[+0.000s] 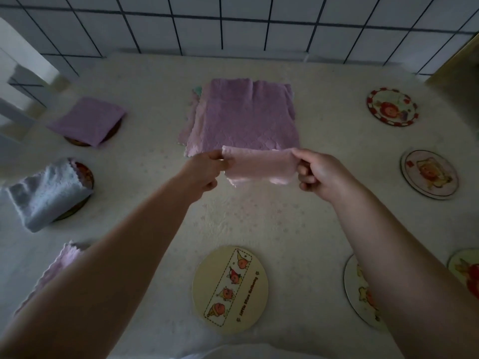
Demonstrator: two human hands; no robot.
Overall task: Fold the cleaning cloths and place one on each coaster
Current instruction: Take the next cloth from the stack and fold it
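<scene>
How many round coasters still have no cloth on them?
5: one near the front middle, one far right, one mid right, one half behind the right arm, one cut off at the right edge.

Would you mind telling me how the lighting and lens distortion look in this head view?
Head view: dim, flat lighting with no glare; wide-angle lens bows the tiled wall lines; the pink cloth between left hand and right hand stays legible; edges look soft.

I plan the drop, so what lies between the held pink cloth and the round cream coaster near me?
Head view: only bare tablecloth between pink cloth and cream coaster.
</scene>
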